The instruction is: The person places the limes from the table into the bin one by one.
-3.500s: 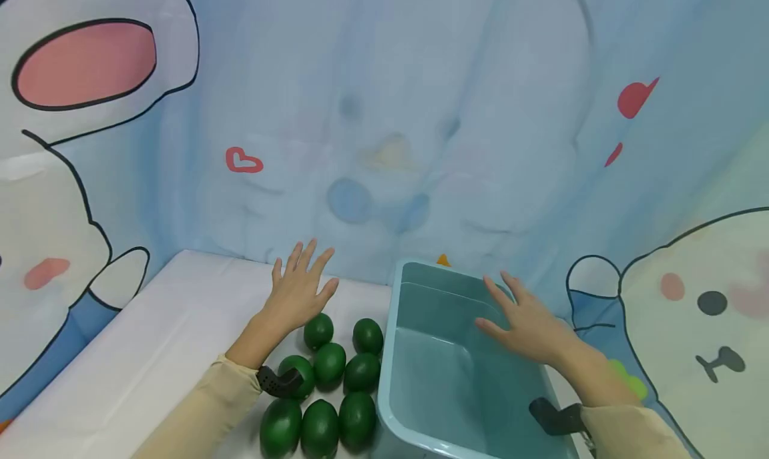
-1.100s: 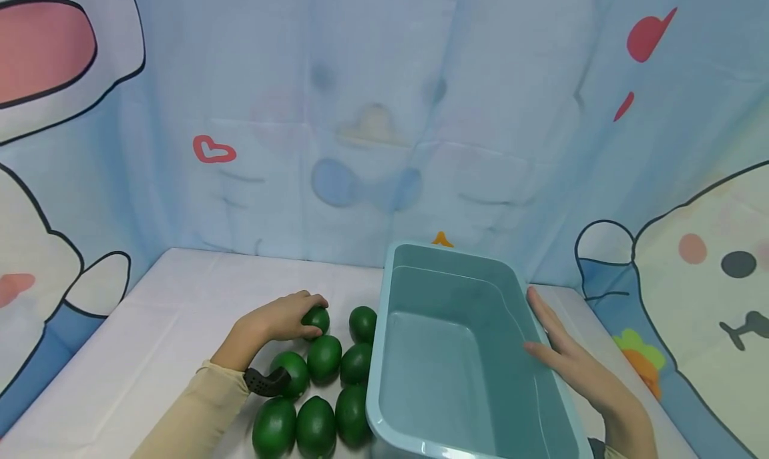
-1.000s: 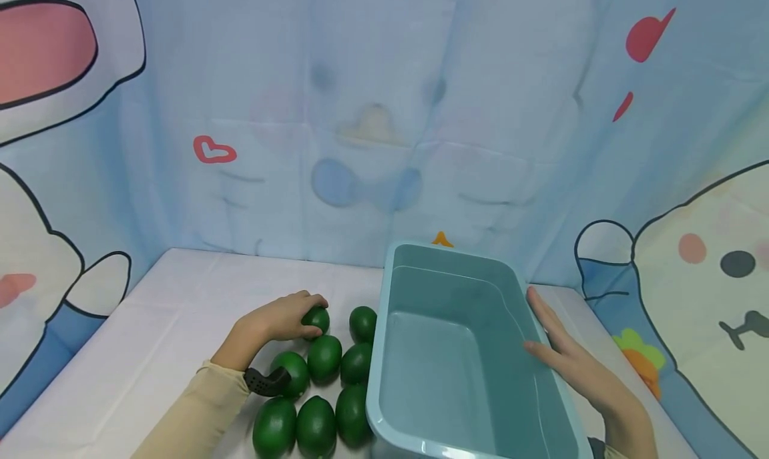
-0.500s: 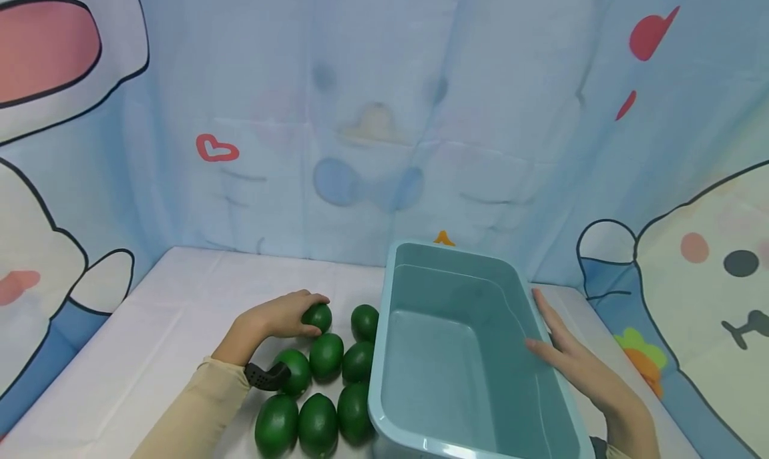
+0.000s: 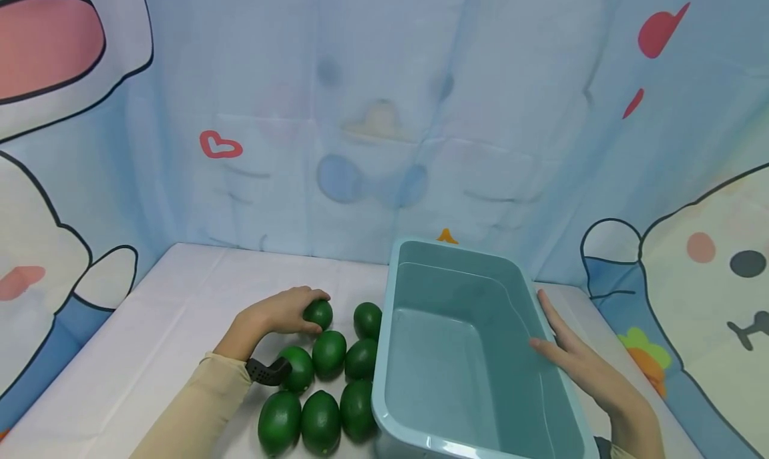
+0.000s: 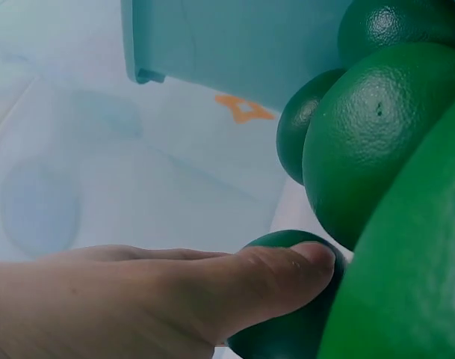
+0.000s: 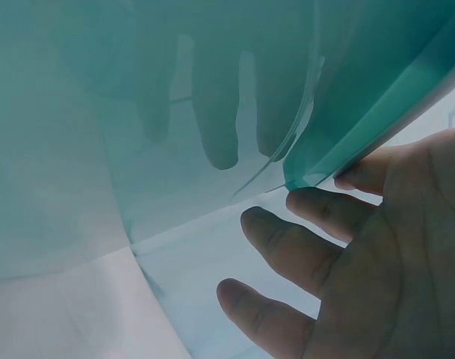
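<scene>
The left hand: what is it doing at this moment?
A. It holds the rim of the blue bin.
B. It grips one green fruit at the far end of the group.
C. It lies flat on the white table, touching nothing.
B: the left hand curls its fingers round the green fruit farthest from the person, beside the blue bin.

**Limes and tub share a white table**

A white table [image 5: 150, 339] carries eight green limes [image 5: 329, 353] clustered at its middle. Directly at their 3 o'clock stands a pale blue plastic tub [image 5: 420, 439], touching the nearest limes.
</scene>
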Demonstrator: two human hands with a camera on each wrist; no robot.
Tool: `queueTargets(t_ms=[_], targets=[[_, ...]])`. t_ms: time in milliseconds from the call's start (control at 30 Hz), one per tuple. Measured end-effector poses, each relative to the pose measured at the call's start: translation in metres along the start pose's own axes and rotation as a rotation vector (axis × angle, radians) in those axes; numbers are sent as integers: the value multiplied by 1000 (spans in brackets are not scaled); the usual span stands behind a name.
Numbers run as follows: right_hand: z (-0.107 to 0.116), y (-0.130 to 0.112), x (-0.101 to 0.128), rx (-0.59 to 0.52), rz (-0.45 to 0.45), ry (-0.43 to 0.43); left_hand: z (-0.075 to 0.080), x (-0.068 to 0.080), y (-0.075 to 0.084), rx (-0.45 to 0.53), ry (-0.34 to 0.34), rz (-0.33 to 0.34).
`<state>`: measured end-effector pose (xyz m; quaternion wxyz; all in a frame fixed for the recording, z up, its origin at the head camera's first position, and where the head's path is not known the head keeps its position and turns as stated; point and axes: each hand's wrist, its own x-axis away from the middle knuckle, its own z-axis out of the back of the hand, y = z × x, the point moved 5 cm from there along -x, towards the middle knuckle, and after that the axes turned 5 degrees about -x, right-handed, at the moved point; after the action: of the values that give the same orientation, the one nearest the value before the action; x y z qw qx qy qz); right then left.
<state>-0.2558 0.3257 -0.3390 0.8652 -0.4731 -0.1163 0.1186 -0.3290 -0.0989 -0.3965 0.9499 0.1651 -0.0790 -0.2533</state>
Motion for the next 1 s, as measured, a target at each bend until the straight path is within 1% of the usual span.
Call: queueTargets(t_ms=[233,467,733,1000], targets=[[-1,1,0,-11,-13,-16,6,2,-4,-32,65,28],[1,1,-1,-7,-31,-13,22,4,-1,-57,202,14],[1,1,-2,-35,32,-11,41,11,10,-16,357,-20],[1,2,-2,-39,37,-18,57,19,26,17,494,-73]])
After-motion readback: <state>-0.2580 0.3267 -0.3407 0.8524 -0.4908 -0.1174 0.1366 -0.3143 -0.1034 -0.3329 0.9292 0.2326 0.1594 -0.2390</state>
